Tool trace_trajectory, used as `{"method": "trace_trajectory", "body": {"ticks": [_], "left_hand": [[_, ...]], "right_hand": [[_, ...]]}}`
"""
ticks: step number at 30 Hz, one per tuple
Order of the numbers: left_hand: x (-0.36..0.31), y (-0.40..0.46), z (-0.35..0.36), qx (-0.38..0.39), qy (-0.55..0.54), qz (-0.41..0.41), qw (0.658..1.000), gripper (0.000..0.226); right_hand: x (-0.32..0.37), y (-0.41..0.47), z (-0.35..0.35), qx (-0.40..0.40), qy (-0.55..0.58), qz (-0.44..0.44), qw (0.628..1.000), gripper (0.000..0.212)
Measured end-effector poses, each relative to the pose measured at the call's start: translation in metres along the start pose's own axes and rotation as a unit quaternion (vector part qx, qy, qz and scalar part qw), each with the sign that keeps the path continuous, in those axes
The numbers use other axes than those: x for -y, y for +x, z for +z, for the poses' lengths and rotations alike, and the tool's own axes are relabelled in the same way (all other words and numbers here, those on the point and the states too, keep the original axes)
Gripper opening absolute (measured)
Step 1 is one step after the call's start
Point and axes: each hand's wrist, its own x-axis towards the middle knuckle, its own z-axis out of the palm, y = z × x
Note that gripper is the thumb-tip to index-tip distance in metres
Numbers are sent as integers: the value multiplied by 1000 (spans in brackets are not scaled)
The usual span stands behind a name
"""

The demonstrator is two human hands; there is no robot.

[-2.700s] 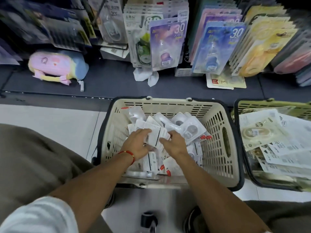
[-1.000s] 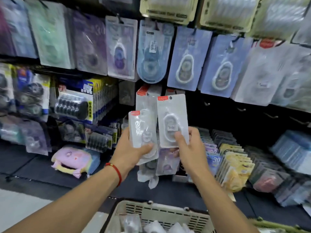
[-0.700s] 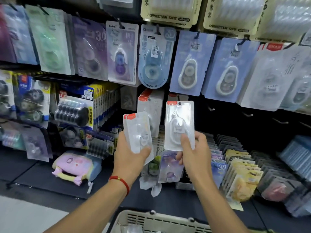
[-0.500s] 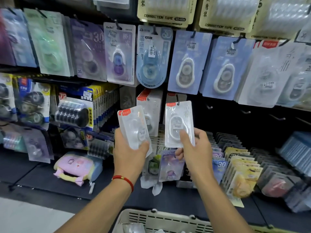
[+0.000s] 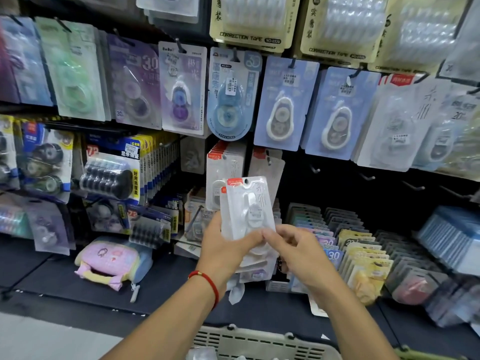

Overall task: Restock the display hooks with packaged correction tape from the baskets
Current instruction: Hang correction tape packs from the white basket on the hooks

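The person holds a small stack of white correction tape packs (image 5: pixel 246 209) upright in front of the display, none of them on a hook yet. The left hand (image 5: pixel 223 252) grips the stack from below and behind, thumb across the lower front; the right hand (image 5: pixel 296 252) pinches the bottom edge of the front pack between thumb and fingertips, as if squaring it up or peeling it off. How many packs are in the stack cannot be told — at least 2 red header tabs show.

Straight behind the stack hang matching white packs with red tabs (image 5: pixel 223 165), so that hook looks like the likely target, and it is already partly filled. To the right, several bare hooks (image 5: pixel 315 169) stick out of the dark panel, so plenty of restocking appears to remain. The cream basket (image 5: pixel 259 344) sits at the bottom edge with more clear packs just visible inside.

Around them: blue carded tapes (image 5: pixel 284 105) on the row above, a pink pouch (image 5: pixel 109 258) lying on the shelf, and racks of small packs (image 5: pixel 363 253) at lower right. The hung packs overlap closely — reaching the hook tip probably means threading the punched hole past the neighbours' edges.
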Motion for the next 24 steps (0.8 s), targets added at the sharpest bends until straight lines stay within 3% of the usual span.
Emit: {"method": "trace_trajectory", "body": {"ticks": [6,13,20,24], "left_hand": [[-6,0,-8,54,-93,-54,993,45],[0,16,-19,-59,-72,-10,996,50],[3,17,-20,-58,-60,30,996,37],[2,17,-20,-91,-14,46,995,47]], "right_hand": [[-8,9,-4,-17,6,-8,1000,13],[-11,24,2,-128,97,-22,987,17],[-8,33,2,-146,111,-41,982,18],[-8,34,3,-170,79,-17,982,36]]}}
